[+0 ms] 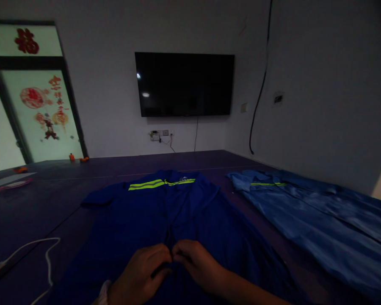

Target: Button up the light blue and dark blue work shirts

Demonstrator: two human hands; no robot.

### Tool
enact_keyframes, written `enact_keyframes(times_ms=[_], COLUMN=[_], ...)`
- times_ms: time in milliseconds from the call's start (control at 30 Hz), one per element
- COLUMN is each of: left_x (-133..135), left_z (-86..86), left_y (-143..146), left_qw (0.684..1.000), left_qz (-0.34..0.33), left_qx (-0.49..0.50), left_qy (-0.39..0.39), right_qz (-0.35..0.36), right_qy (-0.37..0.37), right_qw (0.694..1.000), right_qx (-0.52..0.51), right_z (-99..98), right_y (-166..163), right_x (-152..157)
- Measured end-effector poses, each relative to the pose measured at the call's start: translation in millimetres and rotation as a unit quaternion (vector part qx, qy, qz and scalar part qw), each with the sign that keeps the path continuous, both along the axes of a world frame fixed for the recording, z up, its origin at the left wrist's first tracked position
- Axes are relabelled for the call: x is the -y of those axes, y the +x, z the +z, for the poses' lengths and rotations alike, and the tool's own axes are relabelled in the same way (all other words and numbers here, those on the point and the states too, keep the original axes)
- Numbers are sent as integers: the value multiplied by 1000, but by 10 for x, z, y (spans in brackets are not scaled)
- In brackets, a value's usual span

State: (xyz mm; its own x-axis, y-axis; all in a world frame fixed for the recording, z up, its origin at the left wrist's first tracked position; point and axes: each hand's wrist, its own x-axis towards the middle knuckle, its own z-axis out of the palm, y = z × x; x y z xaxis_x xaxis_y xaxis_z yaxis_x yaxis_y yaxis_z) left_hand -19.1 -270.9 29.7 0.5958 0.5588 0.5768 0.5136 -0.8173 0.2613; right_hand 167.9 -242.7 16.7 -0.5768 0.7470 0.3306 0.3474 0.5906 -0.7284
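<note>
A dark blue work shirt [130, 220] with yellow-green reflective stripes across its chest lies spread out in front of me, collar end away. Over the middle of its front opening, my left hand [142, 271] pinches one edge of the cloth. Close against it, my right hand [197, 262] is closed on the facing edge, fingertips nearly touching the left ones. Whatever small fastening may sit between the fingers is hidden. Above the hands, the opening runs up toward the collar in loose folds.
A lighter blue work garment [305, 212] lies spread at the right. A white cable [47, 250] curls at the left. Small orange objects [84, 159] sit near the door [44, 114]. A television [186, 84] hangs on the far wall, and a black cord [260, 93] dangles at its right.
</note>
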Motion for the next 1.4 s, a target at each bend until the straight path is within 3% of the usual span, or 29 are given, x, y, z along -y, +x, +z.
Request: enact_keyframes(times_ms=[567,1067,1400], left_x=[-15,6,13], left_z=[-27,-7,-25], left_y=[-1,10,21], left_qw=[999,993,998], left_qz=[10,24,4], left_qx=[4,4,19], left_qy=[-32,-112,-60], right_qz=[8,1,0], right_qy=[11,10,21], right_qw=[1000,1000,1000], right_qx=[5,14,-4], right_z=[16,-61,-57], right_y=[-1,-1,2], right_x=[9,-22,-19])
